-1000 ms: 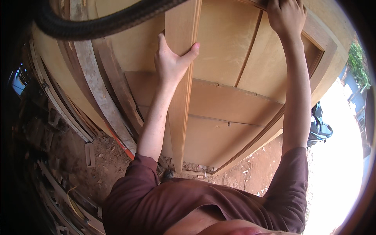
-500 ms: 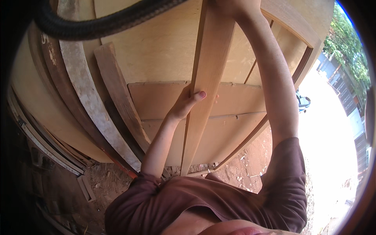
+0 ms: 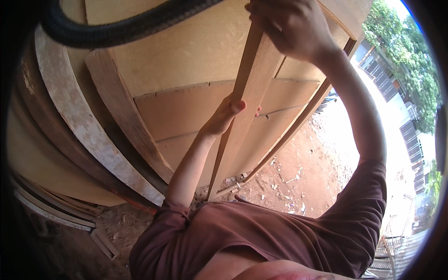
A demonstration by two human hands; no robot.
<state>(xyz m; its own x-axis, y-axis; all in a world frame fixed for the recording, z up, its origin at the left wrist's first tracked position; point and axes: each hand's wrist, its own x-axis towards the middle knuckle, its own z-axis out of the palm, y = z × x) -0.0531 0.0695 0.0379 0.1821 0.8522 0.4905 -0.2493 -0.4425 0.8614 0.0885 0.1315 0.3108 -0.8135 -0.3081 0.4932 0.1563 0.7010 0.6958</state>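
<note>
A long, smooth wooden plank (image 3: 249,88) stands tilted in front of me, its lower end near the ground. Partway up, my left hand (image 3: 228,114) is wrapped round it, the thumb on the near face and fingertips showing past the far edge. Higher, my right hand (image 3: 291,28) grips the plank's top end, with its fingers bent over it. Behind the plank lean large pale plywood sheets (image 3: 182,51) and a brown panel (image 3: 186,109).
Several weathered boards lean at the left, among them a whitish one (image 3: 84,102) and a brown one (image 3: 123,107). A dark braided hose (image 3: 130,25) crosses the upper left. Reddish ground (image 3: 298,168) carries wood scraps. Trees (image 3: 396,42) and a fence stand at the far right.
The plank's upper end now shows lower in view, with my right hand on it more fully visible. My view has shifted, showing more ground at the right.
</note>
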